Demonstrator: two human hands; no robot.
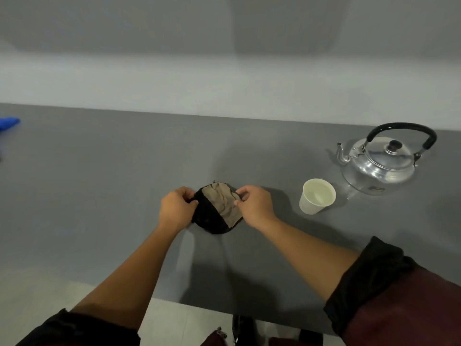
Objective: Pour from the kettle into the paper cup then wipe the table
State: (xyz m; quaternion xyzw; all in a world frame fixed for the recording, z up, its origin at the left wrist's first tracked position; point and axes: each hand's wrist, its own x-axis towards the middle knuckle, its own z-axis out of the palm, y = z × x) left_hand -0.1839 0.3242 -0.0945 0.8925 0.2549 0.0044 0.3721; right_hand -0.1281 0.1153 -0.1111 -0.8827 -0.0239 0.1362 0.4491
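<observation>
While our left hand point(175, 208) pinches the black left edge of the cloth point(217, 208) and our right hand point(253, 204) pinches its tan right edge, both sets of fingers closed on the fabric, the cloth lies bunched on the grey table point(99, 183) near the middle. To the right of our hands stands the paper cup point(316, 199), upright and holding pale liquid, and just beyond it, farther right, sits the metal kettle point(383, 162) with its spout pointing left and its black handle raised.
</observation>
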